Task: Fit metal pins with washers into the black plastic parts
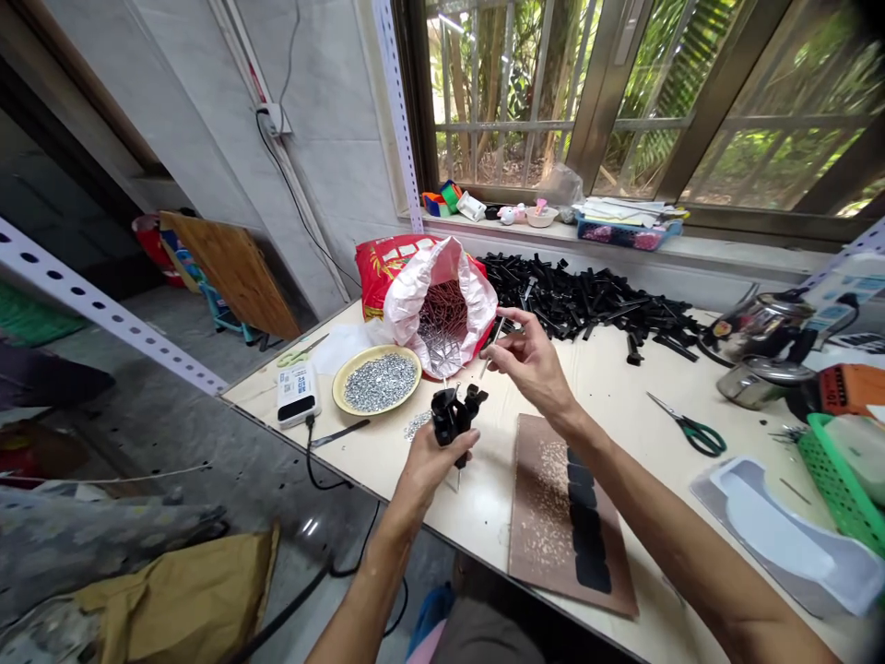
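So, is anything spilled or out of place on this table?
Yes: a small heap of silver bits lies loose on the table, just outside the plate that holds the rest, near the left hand.

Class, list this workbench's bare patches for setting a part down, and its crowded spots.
Bare: tabletop between the brown board and the scissors, up to the black parts pile. Crowded: right end by kettle and green basket; around bag and yellow dish.
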### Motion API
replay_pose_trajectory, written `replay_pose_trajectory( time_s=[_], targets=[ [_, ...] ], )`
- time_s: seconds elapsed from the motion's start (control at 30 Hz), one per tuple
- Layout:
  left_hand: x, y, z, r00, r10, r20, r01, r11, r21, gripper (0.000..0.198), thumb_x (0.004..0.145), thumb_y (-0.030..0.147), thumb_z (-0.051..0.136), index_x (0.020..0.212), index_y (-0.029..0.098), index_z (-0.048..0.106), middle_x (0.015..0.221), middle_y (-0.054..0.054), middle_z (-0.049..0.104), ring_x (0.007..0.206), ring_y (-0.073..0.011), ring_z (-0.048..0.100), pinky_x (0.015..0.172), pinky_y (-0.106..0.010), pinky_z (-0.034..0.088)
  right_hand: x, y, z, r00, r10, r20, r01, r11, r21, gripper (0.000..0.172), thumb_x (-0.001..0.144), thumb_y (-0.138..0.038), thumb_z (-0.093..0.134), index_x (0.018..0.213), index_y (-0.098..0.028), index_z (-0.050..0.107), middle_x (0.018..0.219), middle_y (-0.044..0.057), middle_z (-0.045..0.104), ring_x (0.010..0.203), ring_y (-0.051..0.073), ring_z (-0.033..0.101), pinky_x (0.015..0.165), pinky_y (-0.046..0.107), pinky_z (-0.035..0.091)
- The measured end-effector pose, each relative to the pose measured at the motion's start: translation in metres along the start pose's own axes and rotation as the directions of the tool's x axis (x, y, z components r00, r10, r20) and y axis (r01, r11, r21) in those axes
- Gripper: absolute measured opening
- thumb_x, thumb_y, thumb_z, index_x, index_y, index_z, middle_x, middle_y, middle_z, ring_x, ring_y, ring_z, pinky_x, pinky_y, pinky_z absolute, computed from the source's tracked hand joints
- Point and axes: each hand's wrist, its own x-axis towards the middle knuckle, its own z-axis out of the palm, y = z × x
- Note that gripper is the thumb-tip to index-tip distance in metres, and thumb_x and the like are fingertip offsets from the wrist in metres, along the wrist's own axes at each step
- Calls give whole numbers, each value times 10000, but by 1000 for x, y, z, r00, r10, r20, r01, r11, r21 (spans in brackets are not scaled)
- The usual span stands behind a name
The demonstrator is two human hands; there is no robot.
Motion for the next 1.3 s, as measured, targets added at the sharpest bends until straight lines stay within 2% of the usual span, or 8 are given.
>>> replay_pose_trajectory(
  time_s=[0.17, 0.5, 0.57, 0.7, 0.87, 0.97, 1.13, 1.3],
  targets=[
    [-2, 3, 18, 991, 15, 130, -5, 997, -76, 327, 627, 345, 742, 820, 136, 580, 672, 6, 580, 535, -127, 568, 550, -290, 509, -22, -37, 12, 997, -65, 46, 63, 997, 51, 305, 871, -277, 549, 1160, -249, 456, 840, 6, 638, 805, 148, 642, 721, 280, 503],
    [-1, 11, 29, 991, 47, 124, -50, 998, 27, 331, 590, 339, 750, 764, 127, 566, 629, 3, 577, 508, -135, 570, 499, -265, 474, -34, -33, 6, 939, -264, 222, 315, 918, -240, 146, 871, -208, 563, 996, -246, 628, 975, 30, 666, 980, 182, 577, 918, 370, 422],
    [0, 11, 29, 992, 47, 116, -49, 999, 9, 330, 603, 344, 747, 769, 126, 565, 634, 0, 583, 513, -137, 578, 501, -263, 474, -37, -32, -2, 945, -270, 185, 312, 914, -258, 195, 875, -258, 572, 1064, -258, 619, 1081, 38, 646, 1075, 194, 538, 974, 392, 382],
    [-1, 15, 28, 997, 24, 80, -17, 997, -81, 385, 625, 384, 754, 832, 112, 576, 671, -12, 593, 535, -131, 589, 534, -270, 499, -51, -15, -20, 995, 51, -82, -65, 982, -177, 350, 892, -412, 526, 1190, -235, 564, 1221, 80, 571, 1122, 217, 511, 941, 397, 401],
    [3, 14, 41, 990, 112, 82, -103, 989, -107, 460, 662, 465, 714, 940, 116, 604, 770, -50, 631, 610, -171, 615, 599, -337, 537, -67, 14, -9, 854, 466, 231, -510, 838, 197, 469, 828, -599, 505, 854, -159, 666, 871, 59, 660, 828, 181, 580, 805, 334, 447],
    [13, 6, 50, 981, 196, 2, -196, 981, 10, 418, 686, 484, 678, 896, 126, 631, 830, -90, 661, 778, -244, 640, 696, -364, 527, -64, 23, 12, 775, 586, 235, -629, 681, 376, 499, 760, -638, 554, 739, -147, 636, 638, 17, 600, 589, 135, 515, 621, 284, 437],
    [24, 3, 54, 958, 279, -69, -279, 960, 4, 429, 680, 408, 690, 997, 130, 610, 965, -110, 659, 942, -255, 612, 829, -373, 482, -60, 18, 31, 858, 512, -49, -404, 730, 552, 399, 747, -507, 625, 923, -150, 646, 809, 40, 664, 769, 178, 591, 750, 291, 461],
    [25, 14, 53, 927, 369, -71, -374, 923, -89, 421, 652, 354, 722, 1012, 163, 616, 981, -84, 670, 971, -229, 602, 866, -333, 466, -60, 11, 29, 914, 321, -249, -209, 897, 390, 338, 782, -422, 617, 1015, -177, 624, 959, 40, 670, 929, 197, 593, 828, 295, 466]
  ],
)
